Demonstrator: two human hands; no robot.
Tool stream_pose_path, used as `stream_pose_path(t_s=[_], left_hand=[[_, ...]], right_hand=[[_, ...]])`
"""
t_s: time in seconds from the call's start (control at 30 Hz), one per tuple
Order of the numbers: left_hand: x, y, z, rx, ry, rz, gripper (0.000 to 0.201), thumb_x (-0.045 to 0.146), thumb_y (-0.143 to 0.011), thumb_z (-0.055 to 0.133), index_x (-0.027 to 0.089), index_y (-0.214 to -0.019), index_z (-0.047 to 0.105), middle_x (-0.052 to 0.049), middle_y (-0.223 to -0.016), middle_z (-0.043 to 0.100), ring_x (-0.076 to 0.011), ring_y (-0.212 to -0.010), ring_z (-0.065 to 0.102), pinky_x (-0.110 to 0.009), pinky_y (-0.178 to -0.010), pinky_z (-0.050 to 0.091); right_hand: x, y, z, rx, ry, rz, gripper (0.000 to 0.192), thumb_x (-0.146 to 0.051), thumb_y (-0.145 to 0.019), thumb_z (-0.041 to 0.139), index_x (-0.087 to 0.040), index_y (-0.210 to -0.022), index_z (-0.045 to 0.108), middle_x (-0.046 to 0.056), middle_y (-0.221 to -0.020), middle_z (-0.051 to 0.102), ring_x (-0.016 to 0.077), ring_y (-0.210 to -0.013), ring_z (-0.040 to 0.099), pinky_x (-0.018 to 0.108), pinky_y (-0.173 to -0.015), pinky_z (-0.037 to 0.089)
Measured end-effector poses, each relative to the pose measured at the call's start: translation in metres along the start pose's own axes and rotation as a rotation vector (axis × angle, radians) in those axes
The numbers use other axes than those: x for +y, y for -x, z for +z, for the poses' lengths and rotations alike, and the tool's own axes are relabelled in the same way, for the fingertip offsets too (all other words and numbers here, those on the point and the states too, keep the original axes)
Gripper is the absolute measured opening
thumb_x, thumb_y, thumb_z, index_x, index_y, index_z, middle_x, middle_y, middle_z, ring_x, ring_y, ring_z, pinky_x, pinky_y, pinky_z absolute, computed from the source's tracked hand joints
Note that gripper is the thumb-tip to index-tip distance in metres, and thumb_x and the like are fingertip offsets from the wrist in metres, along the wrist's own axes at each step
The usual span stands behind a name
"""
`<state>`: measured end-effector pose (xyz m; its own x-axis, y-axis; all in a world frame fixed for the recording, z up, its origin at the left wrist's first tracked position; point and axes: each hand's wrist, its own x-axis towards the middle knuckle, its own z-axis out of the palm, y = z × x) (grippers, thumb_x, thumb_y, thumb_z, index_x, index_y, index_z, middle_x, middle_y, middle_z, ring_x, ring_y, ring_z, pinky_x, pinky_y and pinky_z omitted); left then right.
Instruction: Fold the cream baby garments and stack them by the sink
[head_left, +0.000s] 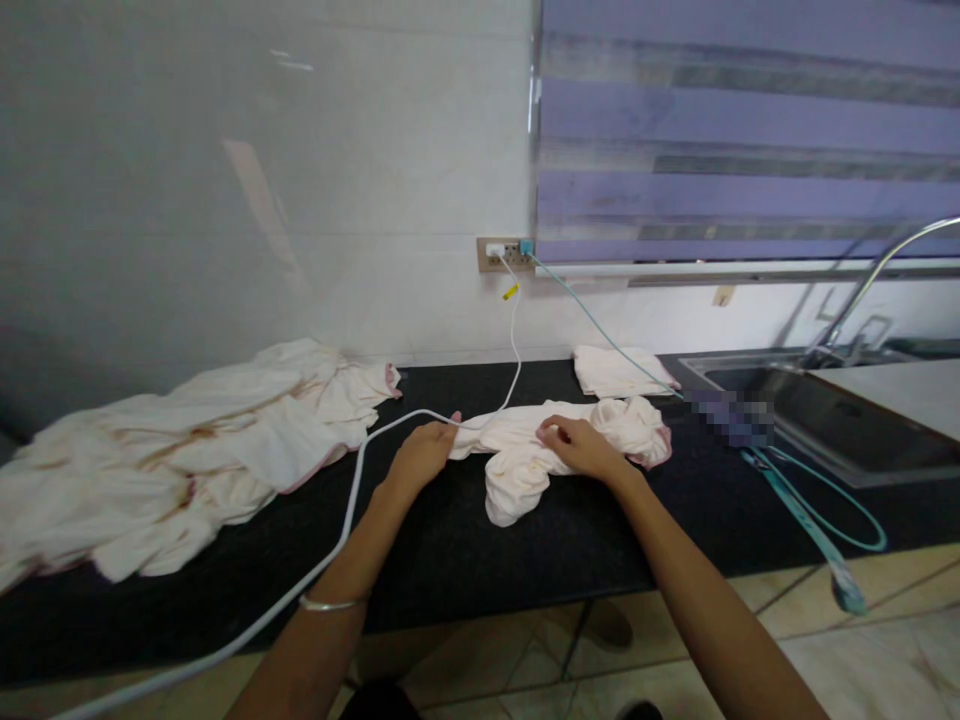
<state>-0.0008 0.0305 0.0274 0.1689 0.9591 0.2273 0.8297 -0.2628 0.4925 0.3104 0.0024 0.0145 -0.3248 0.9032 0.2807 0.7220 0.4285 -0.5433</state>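
Cloth point(555, 450), cream and crumpled, lies mid-bench on the dark bench point(450, 550), and both hands are on it. The left hand point(424, 450) takes the cloth's left end, fingers curled down over the fabric, pinning that end so it cannot slide; whether the grip is truly pinched shut cannot be told from here. The right hand point(577, 445) rests on top of the bunched middle, fingers bent and pressing into the folds, more a flat hold than a clamp. Hands set apart like that keep the piece stretched along the bench edge.

A white cable point(352, 490) runs from the wall socket point(504, 254) under the left wrist, just beside the cloth. A big pile point(187, 450) of similar cloths sits well to the left. One folded cloth point(619, 370) lies behind, by the wall. The sink point(825, 410) is off to the right, apart from it all.
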Motion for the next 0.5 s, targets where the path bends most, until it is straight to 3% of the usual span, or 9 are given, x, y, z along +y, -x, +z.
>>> stream_pose_path(t_s=[0.1,0.2,0.3,0.37,0.43,0.5], left_hand=[[-0.004,-0.001,0.0,-0.009,-0.086,-0.15,0.058,0.064,-0.098,0.036,0.021,-0.086,0.073,-0.013,-0.1,0.075,-0.0295,-0.099,0.069,-0.034,-0.082,0.048],[-0.011,-0.002,0.003,-0.024,-0.134,-0.255,0.055,0.07,-0.09,0.049,0.022,-0.106,0.07,-0.012,-0.101,0.074,-0.0304,-0.096,0.069,-0.034,-0.078,0.048],[-0.016,-0.004,0.007,-0.05,-0.105,-0.218,0.066,0.073,-0.084,0.056,0.02,-0.122,0.066,-0.014,-0.109,0.072,-0.0323,-0.102,0.068,-0.038,-0.085,0.049],[-0.016,-0.003,0.01,-0.084,-0.085,-0.089,0.057,0.07,-0.083,0.058,0.02,-0.108,0.072,-0.015,-0.112,0.071,-0.0336,-0.111,0.065,-0.041,-0.094,0.047],[-0.011,-0.002,0.013,-0.119,0.01,0.055,0.047,0.063,-0.082,0.063,0.02,-0.093,0.075,-0.014,-0.111,0.071,-0.0335,-0.114,0.063,-0.042,-0.1,0.046],[-0.004,0.001,0.014,-0.183,0.236,0.125,0.042,0.057,-0.078,0.069,0.019,-0.095,0.076,-0.012,-0.108,0.073,-0.0313,-0.106,0.066,-0.041,-0.097,0.048]], right_hand=[[0.0,0.002,-0.007,-0.108,-0.147,0.006,0.048,-0.058,-0.1,0.05,-0.021,-0.12,0.073,0.008,-0.114,0.074,0.023,-0.1,0.066,0.035,-0.091,0.048],[0.0,0.009,-0.019,-0.344,-0.31,0.023,0.057,-0.062,-0.089,0.067,-0.02,-0.127,0.072,0.008,-0.121,0.072,0.0221,-0.104,0.066,0.032,-0.09,0.05],[0.0,0.018,-0.032,-0.698,-0.482,0.098,0.066,-0.06,-0.079,0.079,-0.017,-0.129,0.071,0.006,-0.101,0.075,0.0128,-0.078,0.065,0.021,-0.066,0.049],[-0.002,0.022,-0.037,-0.899,-0.611,0.148,0.07,-0.061,-0.078,0.079,-0.013,-0.128,0.071,0.004,-0.084,0.073,0.0075,-0.058,0.058,0.017,-0.051,0.04],[-0.004,0.023,-0.037,-0.932,-0.736,0.149,0.072,-0.063,-0.081,0.075,-0.011,-0.13,0.068,0.004,-0.076,0.071,0.0073,-0.05,0.056,0.017,-0.044,0.037],[-0.005,0.019,-0.031,-0.709,-0.811,0.107,0.066,-0.062,-0.086,0.069,-0.013,-0.131,0.065,0.005,-0.08,0.072,0.011,-0.057,0.063,0.019,-0.048,0.043]])
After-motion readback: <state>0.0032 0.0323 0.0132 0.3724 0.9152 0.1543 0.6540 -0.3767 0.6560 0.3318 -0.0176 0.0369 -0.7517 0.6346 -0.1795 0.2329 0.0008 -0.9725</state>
